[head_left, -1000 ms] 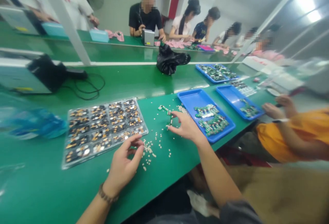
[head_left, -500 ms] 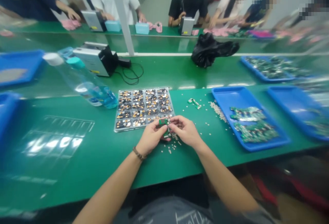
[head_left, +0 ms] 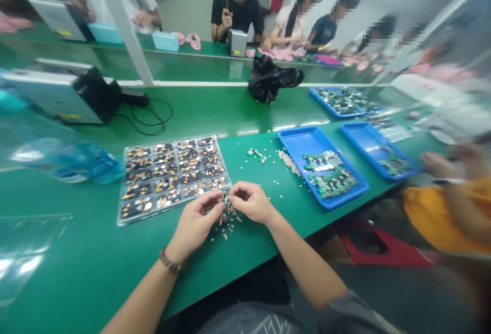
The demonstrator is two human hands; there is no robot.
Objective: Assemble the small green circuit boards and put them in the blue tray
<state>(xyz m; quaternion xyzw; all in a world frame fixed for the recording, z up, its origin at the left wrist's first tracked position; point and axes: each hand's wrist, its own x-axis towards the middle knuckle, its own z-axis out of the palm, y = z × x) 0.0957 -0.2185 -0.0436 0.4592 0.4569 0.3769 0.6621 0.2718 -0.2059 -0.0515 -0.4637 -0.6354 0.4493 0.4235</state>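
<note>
Between the thumb and fingers of my left hand [head_left: 197, 219] is a small green circuit board [head_left: 225, 197], tilted nearly edge-on. My right hand [head_left: 251, 203] pinches at the board's right side; whatever is between those fingertips is too small to make out. Small pale pieces [head_left: 225, 232] lie scattered on the table below both hands. Just beyond my left hand is a clear compartment tray [head_left: 126, 220], filled with black, orange and silver components. Another green board [head_left: 257, 155] lies loose on the table past my right hand.
A blue tray [head_left: 301, 136] with stacked boards sits to the right, pale bits [head_left: 288, 162] along its side. Further right are a second blue tray [head_left: 355, 132] and a co-worker's hands [head_left: 441, 165]. Bottles [head_left: 76, 162], a grey device [head_left: 57, 93] and a black bag [head_left: 268, 81] stand around.
My view has swung right, so the table's things sit further left and the co-worker in yellow shows. The circuit board has turned more edge-on, still in my left hand.
</note>
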